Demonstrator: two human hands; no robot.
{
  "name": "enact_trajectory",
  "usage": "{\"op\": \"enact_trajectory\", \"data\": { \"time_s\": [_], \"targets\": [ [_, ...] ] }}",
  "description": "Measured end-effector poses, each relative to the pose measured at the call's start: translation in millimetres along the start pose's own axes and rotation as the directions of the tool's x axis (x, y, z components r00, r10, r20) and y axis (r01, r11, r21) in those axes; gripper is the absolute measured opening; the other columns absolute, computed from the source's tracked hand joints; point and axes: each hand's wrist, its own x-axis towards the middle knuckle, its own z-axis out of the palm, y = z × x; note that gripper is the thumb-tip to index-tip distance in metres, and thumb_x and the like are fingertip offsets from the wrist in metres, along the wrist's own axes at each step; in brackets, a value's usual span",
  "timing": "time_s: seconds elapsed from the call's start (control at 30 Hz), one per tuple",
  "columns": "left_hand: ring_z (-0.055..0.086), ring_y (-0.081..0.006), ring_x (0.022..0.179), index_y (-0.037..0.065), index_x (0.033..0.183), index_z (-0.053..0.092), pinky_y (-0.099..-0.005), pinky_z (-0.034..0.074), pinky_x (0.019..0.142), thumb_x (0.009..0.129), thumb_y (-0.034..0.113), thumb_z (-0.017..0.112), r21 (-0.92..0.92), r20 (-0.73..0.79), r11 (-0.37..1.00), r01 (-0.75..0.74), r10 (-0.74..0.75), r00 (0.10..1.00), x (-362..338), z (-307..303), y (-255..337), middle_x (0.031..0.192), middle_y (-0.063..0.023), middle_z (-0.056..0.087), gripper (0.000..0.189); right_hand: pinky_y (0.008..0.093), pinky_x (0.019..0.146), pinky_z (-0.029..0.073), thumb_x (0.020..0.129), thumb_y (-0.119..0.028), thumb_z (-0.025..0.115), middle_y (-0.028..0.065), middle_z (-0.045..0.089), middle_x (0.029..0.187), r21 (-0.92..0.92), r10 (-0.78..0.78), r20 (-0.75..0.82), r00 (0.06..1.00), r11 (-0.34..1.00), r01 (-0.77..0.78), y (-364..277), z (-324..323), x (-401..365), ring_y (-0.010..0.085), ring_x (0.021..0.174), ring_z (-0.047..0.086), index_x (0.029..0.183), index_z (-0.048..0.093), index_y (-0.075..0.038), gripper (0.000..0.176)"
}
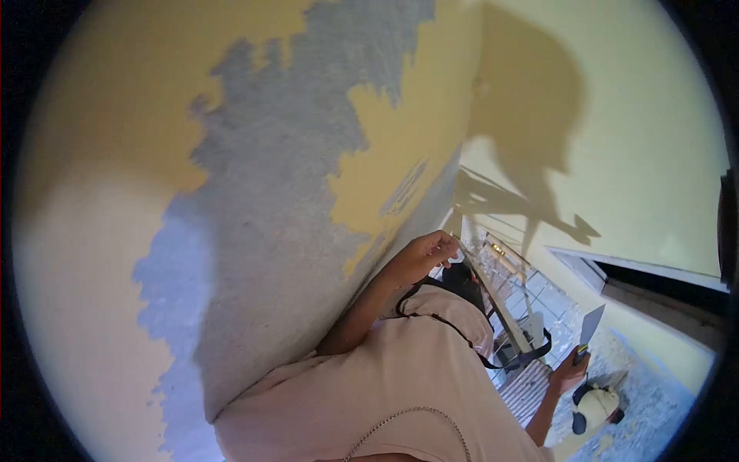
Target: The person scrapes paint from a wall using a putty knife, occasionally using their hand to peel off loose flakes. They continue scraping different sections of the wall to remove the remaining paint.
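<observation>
My right hand (568, 373) grips a putty knife (591, 326) by its dark handle with yellow marks. The flat, pale blade points up and away from the wall with the grey patch. My left hand (433, 256) is raised in front of my body, close to that wall. Its fingers are loosely bent and apart, with nothing visible in them. Beside my left hand, the yellow wall (416, 85) carries a large, ragged grey patch (285, 154). Neither the blade nor my left hand clearly touches the wall.
A long wooden rail (500, 302) slopes down below my hands. Further down lies a tiled floor (550, 296), spattered with pale marks. A cream and black object (596, 408) is low at the right. A dark opening (654, 281) with a white frame is in the right wall.
</observation>
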Motion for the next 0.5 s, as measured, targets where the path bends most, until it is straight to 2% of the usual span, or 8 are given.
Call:
{"op": "enact_trajectory", "data": {
  "time_s": [0.07,0.13,0.17,0.2,0.23,0.37,0.43,0.5],
  "targets": [
    [0.054,-0.0139,0.077,0.001,0.098,0.052,-0.0265,0.044,0.071,0.09,0.025,0.05,0.032,0.021,0.999,0.024,-0.024,0.999,0,-2,-7,0.09,-0.0074,0.057,0.025,0.0418,0.063,0.046,0.083,-0.014,0.058,0.0242,0.058,0.082,-0.03,-0.021,-0.002,1.0,0.999,0.021,-3,0,4,0.0365,0.074,0.058,0.089,0.053,0.008,0.023],
    [0.054,-0.0121,0.076,0.002,0.098,0.052,-0.0249,0.044,0.07,0.09,0.025,0.049,0.085,0.051,0.996,0.005,-0.009,0.999,-3,5,-7,0.089,-0.0059,0.058,0.024,0.0413,0.059,0.045,0.083,-0.015,0.057,0.0226,0.059,0.074,0.114,0.03,0.023,0.999,0.993,-0.032,-16,-7,2,0.035,0.065,0.058,0.083,0.052,0.006,0.022],
    [0.054,-0.0121,0.076,0.002,0.098,0.052,-0.0249,0.044,0.07,0.09,0.025,0.049,0.081,0.082,0.997,-0.002,-0.005,0.997,2,9,-7,0.089,-0.0059,0.058,0.024,0.0403,0.057,0.044,0.083,-0.016,0.057,0.0214,0.058,0.07,-0.026,-0.022,-0.026,0.999,0.999,0.022,-24,-10,1,0.0344,0.061,0.058,0.082,0.053,0.005,0.021],
    [0.054,-0.0114,0.076,0.003,0.098,0.052,-0.0243,0.044,0.07,0.09,0.025,0.049,0.043,0.092,0.998,0.041,-0.045,0.995,6,14,-8,0.089,-0.0051,0.058,0.024,0.0398,0.055,0.043,0.082,-0.016,0.058,0.0209,0.058,0.071,-0.02,0.046,-0.018,0.999,0.999,-0.046,-17,-9,0,0.0341,0.062,0.057,0.082,0.053,0.003,0.02],
    [0.054,-0.0106,0.076,0.004,0.098,0.053,-0.0237,0.043,0.07,0.09,0.025,0.049,0.006,0.101,0.996,0.088,-0.089,0.991,7,19,-11,0.088,-0.0044,0.058,0.023,0.0402,0.053,0.041,0.082,-0.017,0.058,0.0202,0.058,0.072,0.017,-0.042,-0.08,0.996,0.999,0.044,-5,-3,1,0.035,0.062,0.056,0.081,0.053,0.003,0.02],
    [0.055,-0.0111,0.077,0.006,0.098,0.053,-0.0256,0.044,0.071,0.09,0.03,0.047,0.026,0.126,0.99,0.135,-0.137,0.982,5,17,-18,0.089,-0.0031,0.058,0.026,0.0402,0.054,0.042,0.082,-0.015,0.057,0.0212,0.056,0.073,0.0,-0.052,-0.066,0.997,0.999,0.052,-28,-21,-3,0.0386,0.063,0.053,0.082,0.052,0.003,0.018],
    [0.056,-0.0122,0.079,0.007,0.1,0.053,-0.0268,0.044,0.074,0.091,0.034,0.043,0.02,0.132,0.988,0.152,-0.154,0.979,6,24,-13,0.092,-0.0038,0.059,0.03,0.0384,0.052,0.042,0.084,-0.017,0.057,0.0161,0.055,0.068,0.034,-0.124,-0.114,0.986,0.991,0.129,-20,-14,-7,0.031,0.057,0.053,0.089,0.051,0.0,0.018],
    [0.057,-0.0169,0.087,0.007,0.103,0.052,-0.0305,0.043,0.079,0.091,0.039,0.04,-0.099,0.035,0.986,0.135,-0.132,0.991,5,29,-9,0.097,-0.0074,0.058,0.036,0.0346,0.05,0.041,0.087,-0.017,0.053,0.0087,0.051,0.064,0.4,0.101,-0.054,0.993,0.914,-0.072,-80,-22,-15,0.0197,0.054,0.05,0.098,0.05,-0.002,0.018]
  ]
}}
